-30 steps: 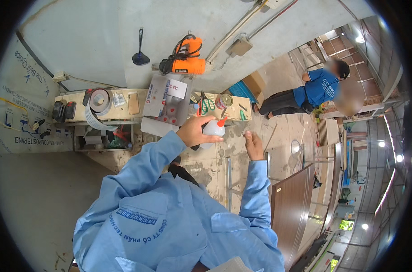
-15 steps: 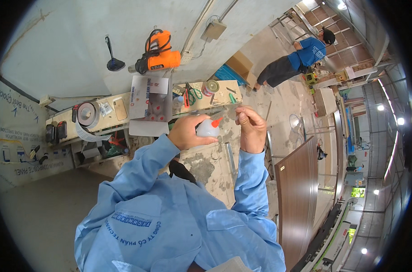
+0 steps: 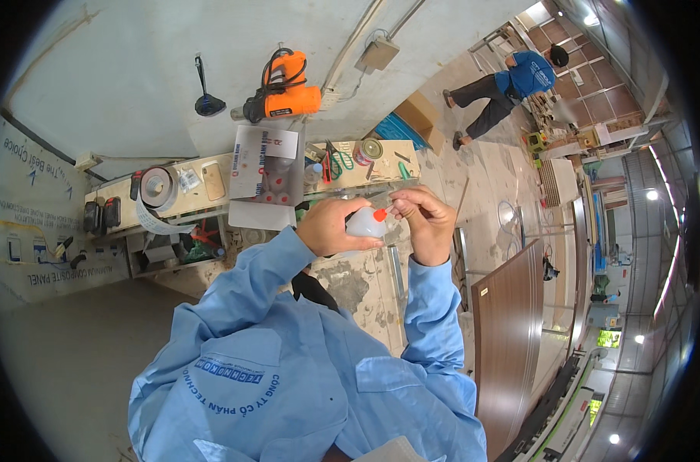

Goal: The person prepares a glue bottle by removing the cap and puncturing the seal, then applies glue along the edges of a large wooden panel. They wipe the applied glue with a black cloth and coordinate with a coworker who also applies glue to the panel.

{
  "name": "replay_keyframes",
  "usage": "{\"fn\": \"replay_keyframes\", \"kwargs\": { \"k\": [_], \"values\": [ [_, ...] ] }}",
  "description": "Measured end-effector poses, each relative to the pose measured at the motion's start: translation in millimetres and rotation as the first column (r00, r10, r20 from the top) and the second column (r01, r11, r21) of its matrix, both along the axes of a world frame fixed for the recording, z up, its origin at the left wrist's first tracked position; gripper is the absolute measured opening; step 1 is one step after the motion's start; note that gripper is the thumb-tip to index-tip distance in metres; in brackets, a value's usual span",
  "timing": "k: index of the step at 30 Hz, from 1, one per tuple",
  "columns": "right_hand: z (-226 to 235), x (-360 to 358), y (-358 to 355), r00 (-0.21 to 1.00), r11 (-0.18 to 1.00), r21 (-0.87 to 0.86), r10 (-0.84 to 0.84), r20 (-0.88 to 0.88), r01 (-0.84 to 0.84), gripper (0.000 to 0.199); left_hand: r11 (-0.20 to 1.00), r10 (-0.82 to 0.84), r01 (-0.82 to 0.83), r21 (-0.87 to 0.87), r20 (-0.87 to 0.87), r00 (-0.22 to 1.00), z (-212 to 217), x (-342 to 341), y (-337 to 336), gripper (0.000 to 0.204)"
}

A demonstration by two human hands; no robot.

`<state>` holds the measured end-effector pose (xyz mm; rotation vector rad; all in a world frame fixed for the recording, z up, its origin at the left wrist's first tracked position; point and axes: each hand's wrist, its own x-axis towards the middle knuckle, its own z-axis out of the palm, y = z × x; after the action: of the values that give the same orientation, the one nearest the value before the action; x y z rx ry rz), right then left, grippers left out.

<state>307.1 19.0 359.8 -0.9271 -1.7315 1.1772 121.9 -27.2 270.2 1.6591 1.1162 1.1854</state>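
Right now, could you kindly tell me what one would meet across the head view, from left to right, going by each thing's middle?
Tape roll, gold phone, open carton, left hand, white bottle with red cap, right hand, brown panel.

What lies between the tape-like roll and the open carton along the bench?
In the head view, a small packet lies beside the roll, then a gold phone, nearer the carton.
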Motion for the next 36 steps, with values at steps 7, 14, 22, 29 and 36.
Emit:
{"fn": "replay_keyframes", "kwargs": {
  "k": [7, 14, 22, 29, 36],
  "values": [
    [7.7, -0.6, -2.3, 0.996, 0.992, 0.093, -0.088, -0.022, 0.090, 0.010, 0.997, 0.056, -0.054, 0.051, -0.026, 0.998, 0.2, -4.1, -2.0, 0.067],
    [4.2, -6.1, 0.3, 1.000, 0.996, 0.080, -0.031, 0.002, 0.031, 0.009, 0.998, -0.033, 0.030, -0.049, -0.069, 0.997, 10.1, -10.9, -3.4, 0.061],
    [8.5, -4.9, -1.4, 0.990, 0.999, -0.013, 0.042, 0.132, -0.041, 0.008, 0.999, -0.037, 0.036, -0.008, -0.073, 0.997, 11.7, -15.6, -4.1, 0.056],
    [2.2, -9.3, -9.3, 0.991, 0.999, -0.001, 0.051, 0.124, -0.051, 0.007, 0.995, 0.005, -0.002, 0.096, -0.026, 1.000, 13.3, -17.1, -7.2, 0.051],
    [-23.1, -18.0, -26.3, 0.988, 0.987, -0.044, -0.151, 0.037, 0.152, 0.010, 0.956, 0.247, -0.229, 0.184, -0.086, 0.965, 0.6, -1.5, -6.9, 0.053]
  ]
}}
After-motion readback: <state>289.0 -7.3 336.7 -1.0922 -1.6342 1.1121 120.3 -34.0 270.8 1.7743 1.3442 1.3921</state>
